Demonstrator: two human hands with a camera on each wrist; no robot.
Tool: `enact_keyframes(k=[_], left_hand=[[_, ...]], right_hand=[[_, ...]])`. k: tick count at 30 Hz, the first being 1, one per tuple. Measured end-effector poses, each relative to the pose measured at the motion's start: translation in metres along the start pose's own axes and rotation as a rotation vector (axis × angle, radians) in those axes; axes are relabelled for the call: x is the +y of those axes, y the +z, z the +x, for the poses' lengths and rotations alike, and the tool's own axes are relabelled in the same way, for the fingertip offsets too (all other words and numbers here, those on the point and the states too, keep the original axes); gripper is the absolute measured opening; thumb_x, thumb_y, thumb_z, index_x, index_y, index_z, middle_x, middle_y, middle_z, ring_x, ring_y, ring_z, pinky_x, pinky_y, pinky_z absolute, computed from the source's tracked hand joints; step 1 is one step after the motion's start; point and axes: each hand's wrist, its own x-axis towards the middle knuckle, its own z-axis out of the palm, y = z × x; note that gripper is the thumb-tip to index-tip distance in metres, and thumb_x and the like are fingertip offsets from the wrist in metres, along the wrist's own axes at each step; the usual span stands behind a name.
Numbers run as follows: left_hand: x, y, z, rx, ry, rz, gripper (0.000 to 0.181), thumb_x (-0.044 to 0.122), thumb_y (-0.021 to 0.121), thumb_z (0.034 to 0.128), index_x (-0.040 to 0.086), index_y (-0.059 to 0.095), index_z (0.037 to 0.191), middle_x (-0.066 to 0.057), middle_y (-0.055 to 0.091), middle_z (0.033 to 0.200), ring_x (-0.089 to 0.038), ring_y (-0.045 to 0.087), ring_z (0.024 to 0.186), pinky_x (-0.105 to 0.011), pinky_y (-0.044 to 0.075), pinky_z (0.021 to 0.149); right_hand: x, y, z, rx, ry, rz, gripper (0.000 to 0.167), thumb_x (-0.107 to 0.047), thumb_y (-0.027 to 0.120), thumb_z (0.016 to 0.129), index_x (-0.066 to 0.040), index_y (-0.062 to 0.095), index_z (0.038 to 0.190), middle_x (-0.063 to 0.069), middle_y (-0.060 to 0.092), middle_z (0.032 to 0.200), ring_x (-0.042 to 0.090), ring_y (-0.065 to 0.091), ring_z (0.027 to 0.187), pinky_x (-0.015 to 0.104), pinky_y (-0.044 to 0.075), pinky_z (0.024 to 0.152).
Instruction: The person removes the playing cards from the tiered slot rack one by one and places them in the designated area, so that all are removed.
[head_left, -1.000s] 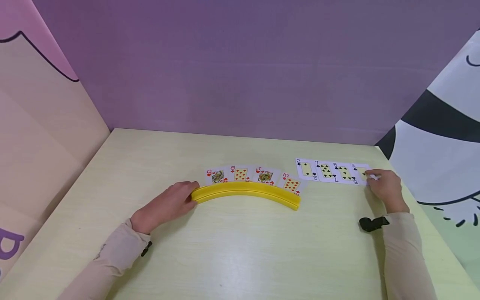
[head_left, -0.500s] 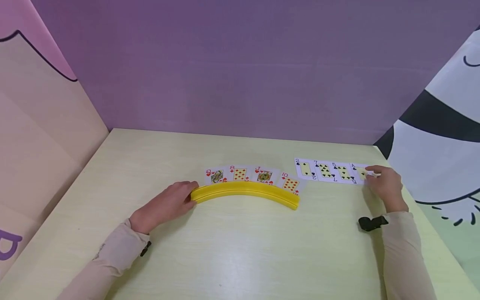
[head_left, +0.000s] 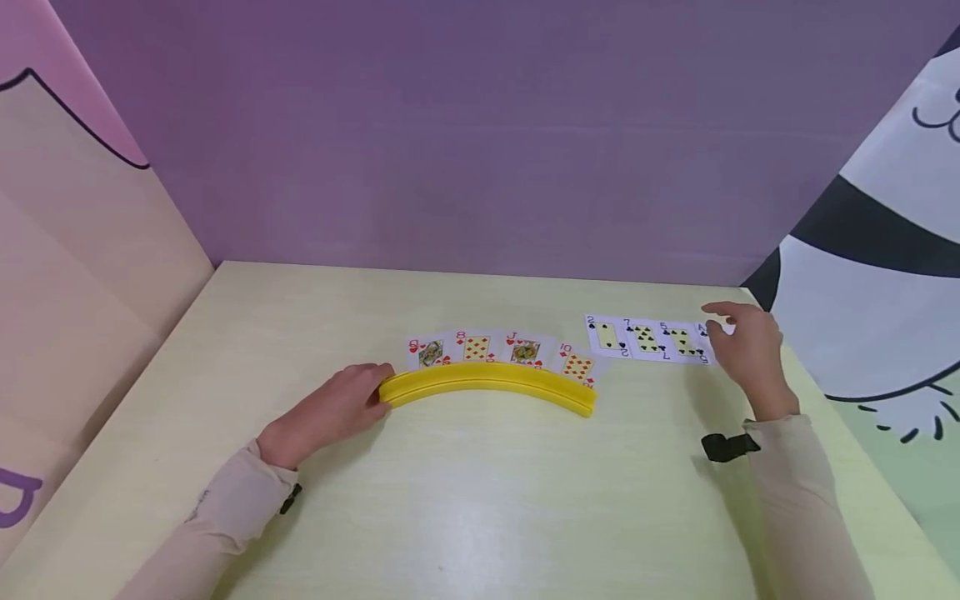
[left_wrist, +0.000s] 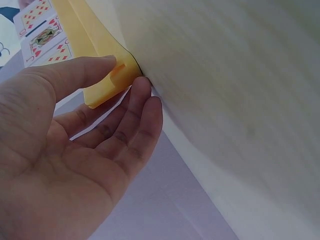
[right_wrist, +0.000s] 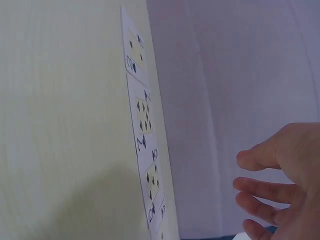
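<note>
A curved yellow card holder (head_left: 487, 375) carries four upright red-suited cards: a queen (head_left: 431, 353), an eight (head_left: 476, 347), a jack (head_left: 526, 351) and a ten (head_left: 577, 367). My left hand (head_left: 330, 414) grips the holder's left end, thumb on one side and fingers on the other, as the left wrist view (left_wrist: 112, 75) also shows. At the right lies a row of black-suited cards: a two (head_left: 607, 336), a seven (head_left: 645, 339), a five (head_left: 681, 342) and an ace partly hidden by my right hand (head_left: 752, 350). That hand hovers over the ace, fingers apart and holding nothing.
The pale tabletop (head_left: 450, 492) meets a purple backdrop (head_left: 480, 150) behind the cards. Printed panels stand at the left (head_left: 82, 250) and the right (head_left: 862, 275). A black wrist strap piece (head_left: 726, 447) sticks out from my right cuff.
My right hand has lifted off the ace and shifted a little left and away from me, its fingers parting. My left hand stays on the holder. The view has shifted slightly.
</note>
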Motion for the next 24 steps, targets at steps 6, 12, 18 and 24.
enact_keyframes(k=[6, 12, 18, 24], left_hand=[[0.000, 0.002, -0.001, 0.002, -0.018, 0.019, 0.010, 0.004, 0.066, 0.0897, 0.007, 0.058, 0.096, 0.001, 0.051, 0.075, -0.013, 0.047, 0.065, -0.025, 0.045, 0.060], [0.003, 0.002, -0.001, 0.011, -0.006, 0.036, 0.012, 0.004, 0.067, 0.0891, 0.004, 0.059, 0.098, 0.001, 0.051, 0.075, -0.013, 0.047, 0.064, -0.024, 0.044, 0.058], [0.004, 0.001, 0.001, 0.014, -0.010, 0.039, 0.013, 0.004, 0.068, 0.0895, 0.005, 0.059, 0.099, 0.001, 0.051, 0.075, -0.013, 0.047, 0.065, -0.024, 0.044, 0.059], [0.004, 0.000, -0.001, 0.019, 0.003, 0.036, 0.011, 0.002, 0.066, 0.0888, 0.005, 0.058, 0.096, 0.001, 0.049, 0.074, -0.013, 0.045, 0.064, -0.024, 0.043, 0.058]], right_hand=[[-0.038, 0.000, -0.014, 0.014, -0.158, 0.047, 0.025, 0.000, 0.055, 0.094, 0.006, 0.068, 0.115, 0.033, 0.062, 0.116, 0.047, 0.053, 0.103, 0.061, 0.035, 0.085], [-0.087, -0.005, -0.033, -0.003, -0.251, 0.131, 0.026, -0.005, 0.060, 0.096, 0.002, 0.067, 0.120, 0.025, 0.065, 0.117, 0.040, 0.052, 0.104, 0.053, 0.035, 0.083], [-0.123, -0.013, -0.047, -0.001, -0.323, 0.196, 0.021, -0.008, 0.061, 0.098, -0.004, 0.068, 0.117, 0.013, 0.068, 0.111, 0.028, 0.055, 0.100, 0.037, 0.040, 0.081], [-0.143, -0.010, -0.059, -0.046, -0.409, 0.256, 0.016, -0.003, 0.065, 0.094, -0.011, 0.073, 0.106, 0.001, 0.071, 0.104, 0.017, 0.061, 0.096, 0.023, 0.044, 0.082]])
